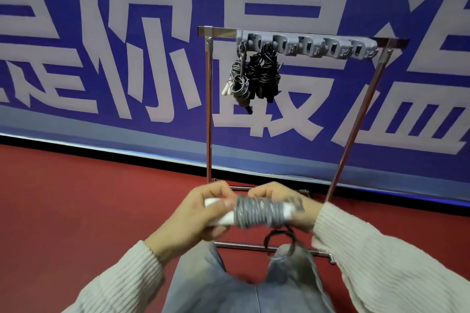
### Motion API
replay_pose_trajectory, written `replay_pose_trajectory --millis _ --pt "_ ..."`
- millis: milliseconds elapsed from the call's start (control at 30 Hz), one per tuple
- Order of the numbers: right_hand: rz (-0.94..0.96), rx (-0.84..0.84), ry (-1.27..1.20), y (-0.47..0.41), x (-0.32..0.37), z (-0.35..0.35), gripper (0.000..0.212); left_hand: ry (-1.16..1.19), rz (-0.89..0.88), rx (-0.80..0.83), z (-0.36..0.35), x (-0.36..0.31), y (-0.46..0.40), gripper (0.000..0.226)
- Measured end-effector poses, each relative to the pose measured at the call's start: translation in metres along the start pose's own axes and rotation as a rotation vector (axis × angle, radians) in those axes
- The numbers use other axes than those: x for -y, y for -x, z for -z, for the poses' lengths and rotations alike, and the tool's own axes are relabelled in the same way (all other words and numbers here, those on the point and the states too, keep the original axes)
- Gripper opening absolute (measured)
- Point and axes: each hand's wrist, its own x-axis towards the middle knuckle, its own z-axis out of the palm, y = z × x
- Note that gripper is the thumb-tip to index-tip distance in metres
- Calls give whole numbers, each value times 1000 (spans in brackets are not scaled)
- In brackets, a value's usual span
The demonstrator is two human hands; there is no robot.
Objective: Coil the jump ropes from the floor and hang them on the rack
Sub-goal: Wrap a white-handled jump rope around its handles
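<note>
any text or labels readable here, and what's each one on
Blue banner on the wall: large white Chinese characters, all cropped by the frame or cut off by the rack; the clearest reads "你".
Right hand: a dark mark on its back, too blurred to read.
Ropes, hooks, rack: no labels visible.

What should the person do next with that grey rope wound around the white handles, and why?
Probably wrap the last loose loop dangling below onto the grey rope bundle. Both the left hand and right hand hold the handles with most of the cord already wound, so only that tail seems left before hanging it on a free hook of the rack, beside the hung ropes.
</note>
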Motion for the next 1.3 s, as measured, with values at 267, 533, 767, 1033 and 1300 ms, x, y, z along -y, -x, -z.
replay_pose_trajectory --millis 267,533,767,1033,1300 --pt "-255 -34 -281 11 -26 -53 15 149 -51 -648 13 -9 -29 12" --pt "32 -163 776 13 20 -8 16 -1154 -70 -202 18 42 -13 15" --pt "-53 -12 361 7 -2 23 15 -165 0 4 0 12 5 23" --pt "-61 -58 476 15 -17 -33 27 22 52 -585 10 15 -24 18" --pt "67 -96 736 7 23 6 29 -748 58 -35 4 26 -10 7"
